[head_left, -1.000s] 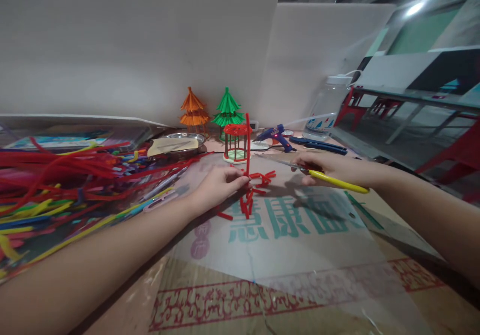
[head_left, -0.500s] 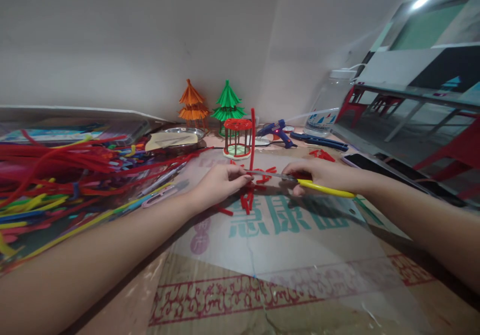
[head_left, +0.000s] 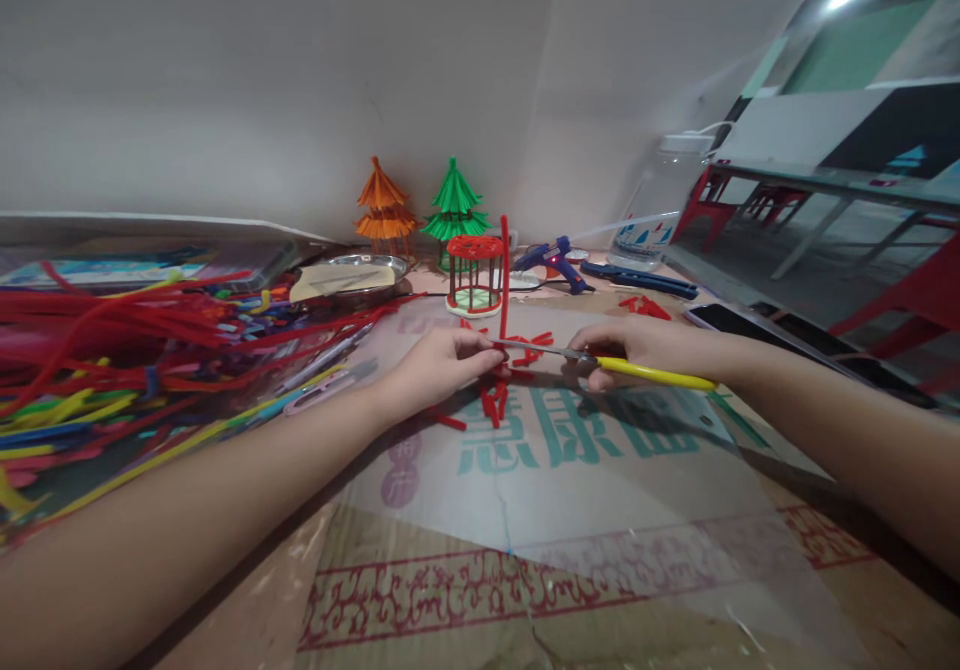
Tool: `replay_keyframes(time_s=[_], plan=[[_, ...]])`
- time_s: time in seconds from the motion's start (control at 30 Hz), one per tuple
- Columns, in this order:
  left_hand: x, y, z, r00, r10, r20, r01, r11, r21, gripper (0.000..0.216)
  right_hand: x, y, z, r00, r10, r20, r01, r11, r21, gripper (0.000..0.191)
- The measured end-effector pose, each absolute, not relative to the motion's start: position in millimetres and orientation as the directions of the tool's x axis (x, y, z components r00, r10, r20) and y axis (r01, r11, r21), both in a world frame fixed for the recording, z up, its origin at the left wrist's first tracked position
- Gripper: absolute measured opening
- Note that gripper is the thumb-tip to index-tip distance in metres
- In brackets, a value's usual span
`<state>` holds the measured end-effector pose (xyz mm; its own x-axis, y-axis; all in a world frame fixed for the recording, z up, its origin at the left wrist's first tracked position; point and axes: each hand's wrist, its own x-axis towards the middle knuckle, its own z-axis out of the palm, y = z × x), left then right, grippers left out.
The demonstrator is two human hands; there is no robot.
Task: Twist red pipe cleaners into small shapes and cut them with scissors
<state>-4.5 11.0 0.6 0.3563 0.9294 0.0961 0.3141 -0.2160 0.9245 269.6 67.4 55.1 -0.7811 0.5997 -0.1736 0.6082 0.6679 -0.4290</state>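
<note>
My left hand (head_left: pixel 457 365) pinches the lower end of a red pipe cleaner (head_left: pixel 505 270), which stands upright from the fingertips. In my right hand (head_left: pixel 622 350) is a pair of yellow-handled scissors (head_left: pixel 652 374). Their blades point left and meet the pipe cleaner just above my left fingertips. Several short red pipe cleaner pieces (head_left: pixel 493 405) lie scattered under and around the blades. Right behind them stands a small round pavilion frame (head_left: pixel 475 290) with a red ring top, brown posts and a pale base.
An orange pavilion (head_left: pixel 381 212) and a green pavilion (head_left: pixel 454 200) stand by the wall. A blue glue gun (head_left: pixel 555 262), pliers (head_left: pixel 637 280), a water bottle (head_left: pixel 649 210) and a phone (head_left: pixel 750 335) are at right. Many colored pipe cleaners (head_left: pixel 135 350) and a metal dish (head_left: pixel 367 275) lie left.
Almost nothing differs. Both hands keep their places, with the scissor blades still at the red pipe cleaner; the view has shifted very slightly.
</note>
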Motion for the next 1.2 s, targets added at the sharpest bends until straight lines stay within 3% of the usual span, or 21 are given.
replay_keyframes(time_s=[0.8,1.2], plan=[[-5.4,11.2,2.3,0.361,0.927,0.100,0.341,-0.231,0.911,0.024,271.1,66.2,59.9,-0.824,0.529,-0.205,0.557,0.688,-0.464,0.040],[-4.9,10.8,1.5,0.365,0.925,0.102,0.331,-0.231,0.915,0.024,269.6,65.2,59.0,-0.807,0.557,-0.197,0.578,0.676,-0.456,0.040]])
